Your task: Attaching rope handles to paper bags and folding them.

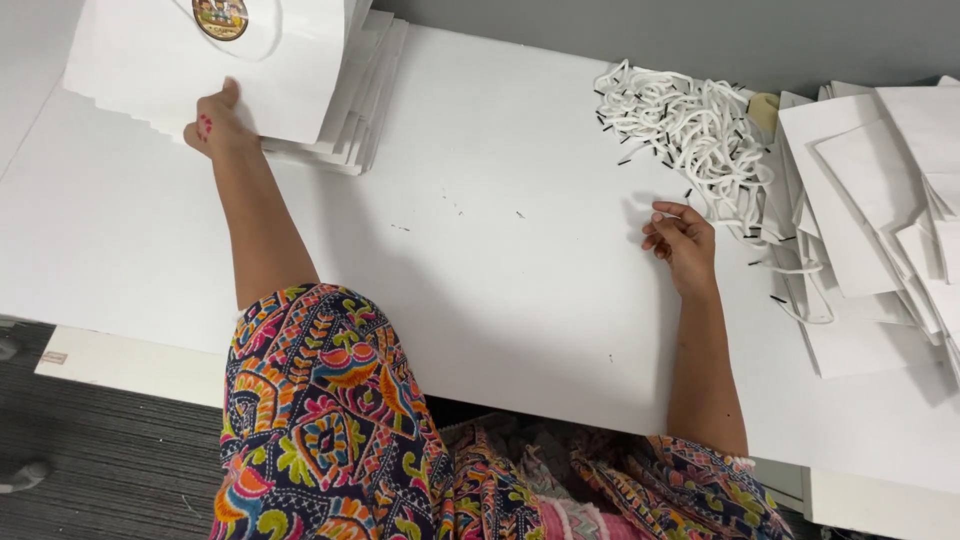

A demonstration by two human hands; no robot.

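My left hand [218, 123] reaches to the far left and grips the lower edge of a white paper bag [200, 60] that carries a round brown sticker [220, 16]. That bag lies on top of a stack of white paper bags [352, 120]. My right hand [682, 243] rests on the white table [480, 250] with fingers loosely curled and nothing in it. It lies just left of a tangle of white cord handles with black tips [690, 125].
A spread of flat white paper bags [870, 200] covers the right end of the table. Small black bits dot the tabletop. A grey wall runs behind the table. Dark carpet [110, 470] lies below at the left.
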